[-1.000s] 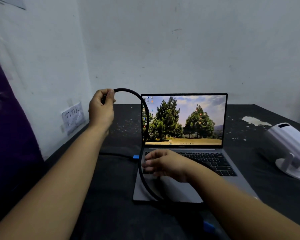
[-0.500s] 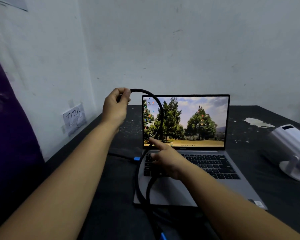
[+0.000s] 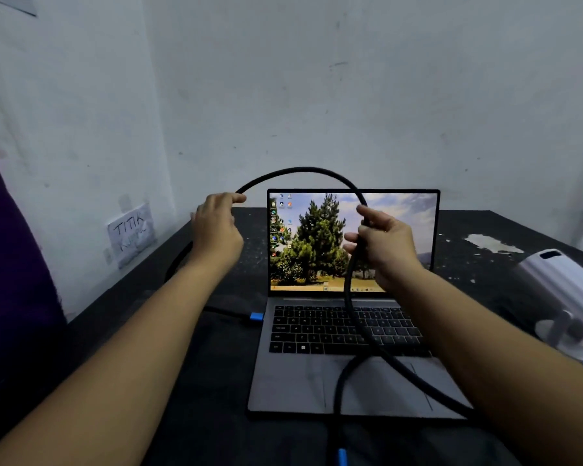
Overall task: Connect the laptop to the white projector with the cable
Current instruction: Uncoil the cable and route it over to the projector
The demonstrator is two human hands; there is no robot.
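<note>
Fingers (image 3: pixel 367 212) of the right hand (image 3: pixel 386 247) are curling round the black cable (image 3: pixel 303 169), the left hand (image 3: pixel 216 230) pinching its arch; it is looping over the open laptop (image 3: pixel 293 385) on the counter (image 3: pixel 212 381), white projector (image 3: pixel 561 280) sitting at its right edge

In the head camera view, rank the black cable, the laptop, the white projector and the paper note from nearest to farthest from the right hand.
1. Black cable: gripped in the right hand.
2. Laptop: right behind and below it.
3. White projector: on the table, to the right.
4. Paper note: on the left wall.
</note>
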